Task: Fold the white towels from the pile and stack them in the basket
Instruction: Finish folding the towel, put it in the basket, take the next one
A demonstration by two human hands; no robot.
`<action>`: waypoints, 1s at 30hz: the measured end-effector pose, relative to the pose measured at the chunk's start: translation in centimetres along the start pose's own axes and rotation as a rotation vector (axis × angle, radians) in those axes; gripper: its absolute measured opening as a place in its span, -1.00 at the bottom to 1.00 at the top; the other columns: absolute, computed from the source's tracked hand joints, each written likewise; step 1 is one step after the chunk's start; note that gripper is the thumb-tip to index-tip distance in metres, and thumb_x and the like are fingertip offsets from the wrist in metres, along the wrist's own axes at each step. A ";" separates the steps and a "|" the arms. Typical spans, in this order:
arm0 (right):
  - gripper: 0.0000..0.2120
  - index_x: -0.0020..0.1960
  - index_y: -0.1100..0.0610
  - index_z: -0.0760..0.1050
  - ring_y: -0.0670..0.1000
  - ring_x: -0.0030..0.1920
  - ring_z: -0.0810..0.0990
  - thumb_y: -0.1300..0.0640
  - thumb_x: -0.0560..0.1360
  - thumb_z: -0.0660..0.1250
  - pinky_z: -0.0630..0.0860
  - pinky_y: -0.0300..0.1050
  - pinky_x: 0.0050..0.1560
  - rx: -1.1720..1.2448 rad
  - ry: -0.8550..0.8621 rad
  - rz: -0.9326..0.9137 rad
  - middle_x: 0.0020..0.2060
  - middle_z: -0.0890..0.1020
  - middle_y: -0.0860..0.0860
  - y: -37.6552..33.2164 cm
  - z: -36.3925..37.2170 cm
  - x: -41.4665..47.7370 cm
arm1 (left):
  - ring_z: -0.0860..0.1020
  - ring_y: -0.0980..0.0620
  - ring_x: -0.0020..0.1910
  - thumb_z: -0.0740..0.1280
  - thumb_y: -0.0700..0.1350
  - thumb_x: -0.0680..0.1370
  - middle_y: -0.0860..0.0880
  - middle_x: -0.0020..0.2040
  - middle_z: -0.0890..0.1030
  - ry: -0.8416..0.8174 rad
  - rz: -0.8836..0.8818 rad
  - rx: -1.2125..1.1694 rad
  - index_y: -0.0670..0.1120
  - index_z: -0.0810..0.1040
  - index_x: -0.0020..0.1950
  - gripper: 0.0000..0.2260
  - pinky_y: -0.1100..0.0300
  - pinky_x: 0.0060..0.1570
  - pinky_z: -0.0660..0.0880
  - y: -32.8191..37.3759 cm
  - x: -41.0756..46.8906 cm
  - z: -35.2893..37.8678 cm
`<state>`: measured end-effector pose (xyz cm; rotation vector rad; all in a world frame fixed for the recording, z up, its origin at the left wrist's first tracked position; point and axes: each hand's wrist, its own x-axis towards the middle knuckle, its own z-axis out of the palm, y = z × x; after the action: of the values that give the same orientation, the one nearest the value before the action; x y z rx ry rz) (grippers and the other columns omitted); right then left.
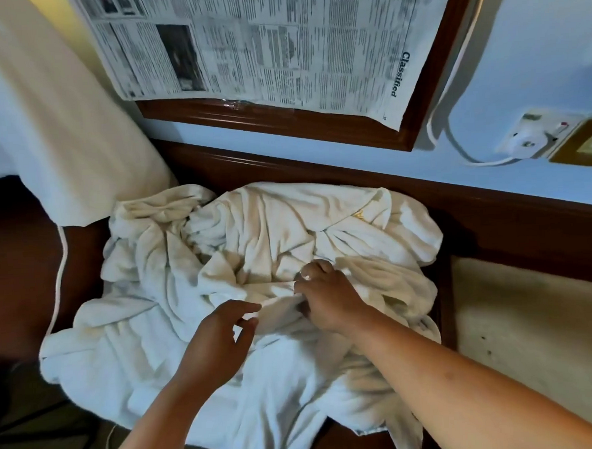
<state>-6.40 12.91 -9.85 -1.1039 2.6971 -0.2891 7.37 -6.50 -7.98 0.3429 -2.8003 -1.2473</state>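
Towels: a crumpled pile of white terry towels (pixel 254 233), creased and yellowish in the folds, lay under both hands.
Right hand (pixel 326 301): fingers curled round a raised fold (mid-pile).
Left hand (pixel 215 338): thumb and forefinger slightly parted at that fold; grip unclear.
Writing: "Classified" on the newspaper (pixel 278 46) beyond the fingertips.
Edges: bare dark wooden top (pixel 19 273) left of the left hand.

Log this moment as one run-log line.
stage: picking from towel pile | right hand: grips a fold | left hand: at same fold, hold unclear | basket: not in view
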 end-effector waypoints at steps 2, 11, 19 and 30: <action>-0.80 -0.09 0.07 0.60 0.13 0.21 0.46 -0.01 0.39 0.30 0.52 0.05 -0.03 0.047 0.076 -0.063 -0.04 0.58 -0.02 0.4 0.1 0.2 | 0.61 0.24 -0.01 0.38 -0.13 0.59 0.25 0.07 0.60 0.010 0.031 0.045 0.15 0.62 0.15 -0.79 0.26 -0.03 0.56 -0.6 -0.3 0.2; -0.78 0.02 0.06 0.47 -0.04 -0.12 0.57 -0.09 0.63 0.22 0.47 -0.01 -0.09 0.583 0.111 -0.038 -0.15 0.61 -0.06 1.0 -4.1 -7.9 | 0.54 -0.04 0.24 0.21 0.20 0.57 0.07 0.25 0.60 0.129 0.231 0.316 0.02 0.57 0.32 -0.57 -0.01 0.21 0.42 4.3 0.0 4.0; -0.72 -0.15 0.17 0.47 -0.04 -0.30 0.44 0.02 0.64 0.28 0.33 -0.15 -0.28 0.865 0.499 0.228 -0.28 0.48 0.14 8.2 -13.1 -19.0 | 0.36 -0.10 0.44 0.21 0.40 0.52 -0.07 0.48 0.42 0.121 0.438 0.412 -0.06 0.31 0.55 -0.24 -0.10 0.32 0.29 12.3 0.0 10.5; -0.89 -0.13 -0.05 0.57 -0.13 -0.23 0.55 -0.05 0.53 0.36 0.42 -0.27 -0.27 0.520 0.854 0.582 -0.26 0.61 -0.15 25.3 -17.9 -42.4 | 0.59 -0.11 -0.27 0.28 0.03 0.54 0.03 -0.25 0.61 -0.112 0.494 0.227 0.03 0.55 -0.01 -0.88 0.05 -0.31 0.48 31.4 -4.6 21.9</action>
<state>1.55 62.39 5.89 0.0139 3.1214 -1.5072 3.16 30.83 0.70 -0.4034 -2.8602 -0.8645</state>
